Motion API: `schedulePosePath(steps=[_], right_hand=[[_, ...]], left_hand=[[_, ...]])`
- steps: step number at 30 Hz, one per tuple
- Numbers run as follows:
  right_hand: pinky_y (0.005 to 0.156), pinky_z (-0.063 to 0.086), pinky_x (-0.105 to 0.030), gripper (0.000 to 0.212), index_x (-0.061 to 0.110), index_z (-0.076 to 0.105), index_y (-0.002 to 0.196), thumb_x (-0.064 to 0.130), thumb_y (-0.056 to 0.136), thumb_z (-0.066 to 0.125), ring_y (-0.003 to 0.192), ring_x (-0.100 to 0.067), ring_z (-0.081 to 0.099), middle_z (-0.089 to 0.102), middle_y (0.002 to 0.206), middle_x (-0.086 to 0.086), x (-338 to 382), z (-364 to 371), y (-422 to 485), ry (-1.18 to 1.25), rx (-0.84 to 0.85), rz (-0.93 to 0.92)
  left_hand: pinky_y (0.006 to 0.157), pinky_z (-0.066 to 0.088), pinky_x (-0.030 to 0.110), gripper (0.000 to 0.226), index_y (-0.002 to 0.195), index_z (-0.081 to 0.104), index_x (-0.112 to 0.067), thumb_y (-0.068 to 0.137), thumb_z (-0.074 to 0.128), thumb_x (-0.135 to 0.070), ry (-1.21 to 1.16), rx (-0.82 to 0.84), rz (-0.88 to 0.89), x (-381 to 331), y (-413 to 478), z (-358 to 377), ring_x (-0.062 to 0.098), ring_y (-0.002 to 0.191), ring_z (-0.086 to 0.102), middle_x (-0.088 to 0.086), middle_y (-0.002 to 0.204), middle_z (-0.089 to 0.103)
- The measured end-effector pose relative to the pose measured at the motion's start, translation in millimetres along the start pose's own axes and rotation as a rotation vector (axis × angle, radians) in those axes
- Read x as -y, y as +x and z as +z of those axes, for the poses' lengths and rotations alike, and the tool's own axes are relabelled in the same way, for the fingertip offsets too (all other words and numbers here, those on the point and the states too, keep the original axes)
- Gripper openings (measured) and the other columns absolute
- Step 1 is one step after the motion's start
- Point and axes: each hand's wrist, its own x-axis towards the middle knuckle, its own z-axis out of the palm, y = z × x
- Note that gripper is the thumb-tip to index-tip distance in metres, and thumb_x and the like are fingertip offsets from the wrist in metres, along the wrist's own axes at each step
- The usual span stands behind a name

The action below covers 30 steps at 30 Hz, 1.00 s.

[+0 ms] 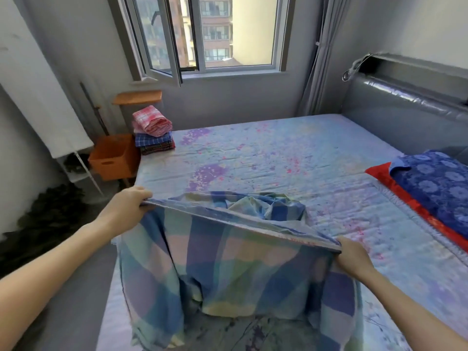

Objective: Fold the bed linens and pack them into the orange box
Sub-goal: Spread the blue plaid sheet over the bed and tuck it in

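Note:
A blue, green and pale-yellow checked sheet (228, 264) hangs stretched between my two hands above the near end of the bed. My left hand (126, 206) grips its left top corner. My right hand (353, 257) grips the right top corner, lower and nearer. Part of the sheet lies bunched on the mattress behind the taut edge. The orange box (114, 158) stands open on the floor beside the bed's far left corner. A stack of folded linens (154, 133), pink on top of blue checked ones, sits on that corner.
The bed (278, 158) carries a pale floral sheet. A blue and red blanket (435, 183) lies at the right by the grey headboard (405, 115). An orange lid (138, 97) rests above the box. Dark clutter (50, 214) and a white rack (76, 171) stand at left.

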Motion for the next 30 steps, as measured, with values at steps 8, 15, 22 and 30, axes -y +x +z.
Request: schedulePosePath(steps=[8,15,22,30], right_hand=[[0.059,0.033,-0.031,0.012,0.008,0.052,0.08,-0.002,0.077,0.058,0.08,-0.036,0.058,0.065,0.092,-0.023,21,39,93,0.201,-0.029,0.2],[0.062,0.035,-0.027,0.012,0.009,0.049,0.087,-0.001,0.081,0.054,0.083,-0.03,0.056,0.064,0.102,-0.019,25,73,115,0.037,0.152,0.216],[0.08,0.047,-0.036,0.027,0.004,0.058,0.113,0.005,0.093,0.04,0.106,-0.034,0.059,0.061,0.117,-0.019,13,54,127,-0.253,0.038,0.152],[0.088,0.046,-0.037,0.029,-0.005,0.06,0.113,0.001,0.091,0.041,0.112,-0.038,0.056,0.059,0.121,-0.025,86,-64,177,-0.231,-0.056,0.031]], left_hand=[[0.062,0.049,0.042,0.033,0.073,0.062,-0.008,0.093,0.054,-0.033,-0.112,-0.06,-0.268,31,79,33,0.027,0.066,0.059,0.008,0.07,0.064],[0.059,0.039,0.038,0.035,0.076,0.057,-0.003,0.096,0.048,-0.031,-0.062,0.036,-0.332,46,103,71,0.032,0.069,0.057,0.015,0.074,0.062],[0.053,0.034,0.034,0.04,0.073,0.056,-0.008,0.092,0.052,-0.042,0.151,0.121,-0.137,44,97,67,0.029,0.062,0.056,0.008,0.066,0.06],[0.073,0.048,0.028,0.014,0.087,0.066,-0.019,0.091,0.054,-0.026,0.562,0.354,-0.049,19,129,-32,0.017,0.087,0.064,-0.003,0.09,0.067]])
